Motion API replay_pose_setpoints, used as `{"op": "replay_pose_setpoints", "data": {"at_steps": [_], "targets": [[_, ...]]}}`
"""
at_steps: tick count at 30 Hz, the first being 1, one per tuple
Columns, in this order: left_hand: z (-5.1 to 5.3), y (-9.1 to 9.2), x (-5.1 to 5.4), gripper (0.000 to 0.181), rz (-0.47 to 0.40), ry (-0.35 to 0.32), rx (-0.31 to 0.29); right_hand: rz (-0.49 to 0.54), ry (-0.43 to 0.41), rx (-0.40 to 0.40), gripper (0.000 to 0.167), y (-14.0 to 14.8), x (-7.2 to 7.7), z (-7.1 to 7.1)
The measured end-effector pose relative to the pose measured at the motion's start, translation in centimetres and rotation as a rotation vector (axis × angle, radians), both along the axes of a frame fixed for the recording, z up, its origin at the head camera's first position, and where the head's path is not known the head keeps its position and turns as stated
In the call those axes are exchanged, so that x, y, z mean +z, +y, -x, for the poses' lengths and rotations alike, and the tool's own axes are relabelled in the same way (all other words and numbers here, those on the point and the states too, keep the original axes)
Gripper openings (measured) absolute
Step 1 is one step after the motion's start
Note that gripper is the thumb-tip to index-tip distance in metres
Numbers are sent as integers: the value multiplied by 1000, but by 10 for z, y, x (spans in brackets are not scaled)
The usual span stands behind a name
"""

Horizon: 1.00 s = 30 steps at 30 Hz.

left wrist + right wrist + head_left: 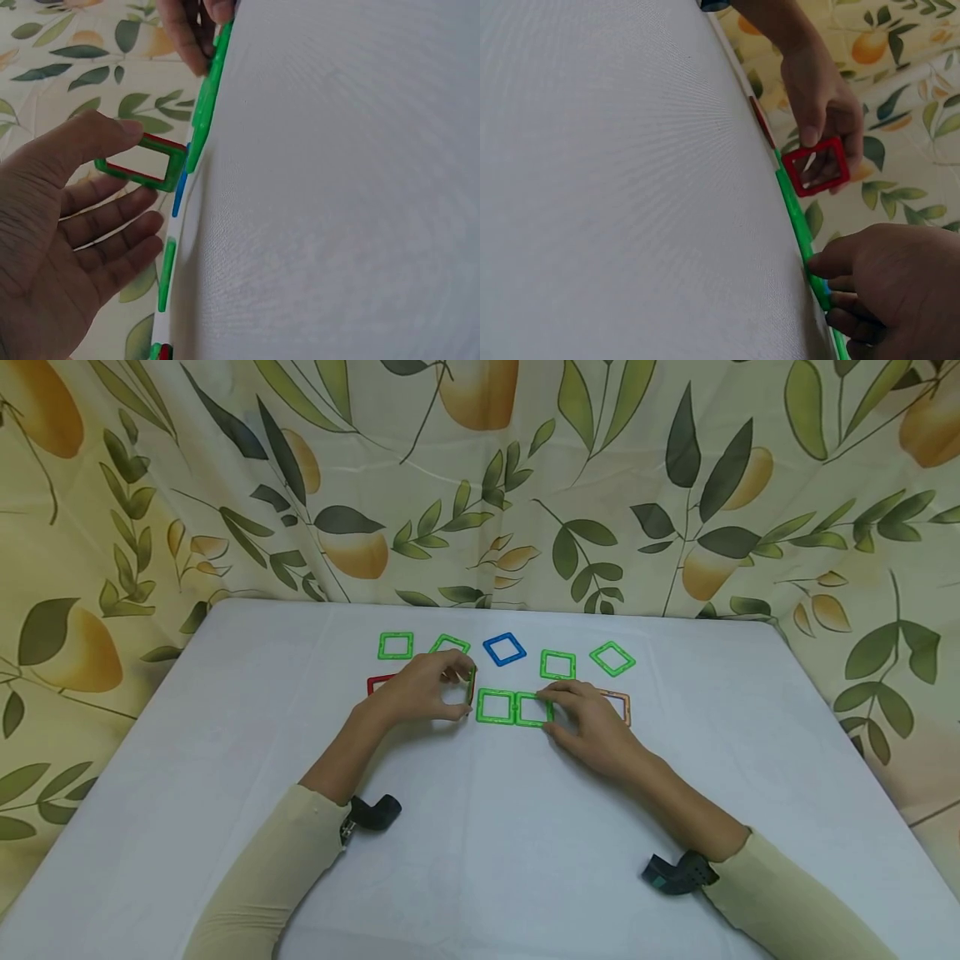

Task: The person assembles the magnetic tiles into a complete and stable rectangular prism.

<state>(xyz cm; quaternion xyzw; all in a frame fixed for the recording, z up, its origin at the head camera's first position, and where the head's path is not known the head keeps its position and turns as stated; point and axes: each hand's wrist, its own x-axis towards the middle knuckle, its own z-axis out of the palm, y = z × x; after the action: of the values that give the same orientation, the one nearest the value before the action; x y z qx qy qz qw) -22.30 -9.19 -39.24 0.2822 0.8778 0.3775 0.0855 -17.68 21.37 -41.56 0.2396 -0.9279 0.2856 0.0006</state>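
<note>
My left hand [423,689] pinches a green and a red square frame tile between thumb and fingers, held together face to face. The pair stands upright: its green side [171,178] faces the left wrist view, its red side [844,161] the right wrist view. Its lower edge is at the left end of two green square tiles lying side by side, a left one [496,722] and a right one [531,724]. With thumb at the near edge and a finger at the far edge, my right hand [600,731] grips the right green tile. Its other fingertips are partly hidden.
Behind lies a row of frame tiles: a green square [395,657], a partly covered green one [453,639], a turned blue one [491,655] and two more green ones. A red tile [380,678] and an orange tile [628,710] lie partly behind the hands. Patterned cloth [480,485] hangs behind the table.
</note>
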Motion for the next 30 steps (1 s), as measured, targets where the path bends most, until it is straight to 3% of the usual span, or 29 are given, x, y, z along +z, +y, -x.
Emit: {"op": "replay_pose_setpoints", "data": {"at_steps": [9,23,30], "targets": [[-3,4,-1,55,-51,-2,-24,-1,-2,1,46,0,0,-1],[-3,10,-12,57,-72,-14,-29,-16,-12,-7,47,-1,2,-2],[-4,13,-17,65,-37,-20,-12,-15,-5,6,47,0,3,-2]]}}
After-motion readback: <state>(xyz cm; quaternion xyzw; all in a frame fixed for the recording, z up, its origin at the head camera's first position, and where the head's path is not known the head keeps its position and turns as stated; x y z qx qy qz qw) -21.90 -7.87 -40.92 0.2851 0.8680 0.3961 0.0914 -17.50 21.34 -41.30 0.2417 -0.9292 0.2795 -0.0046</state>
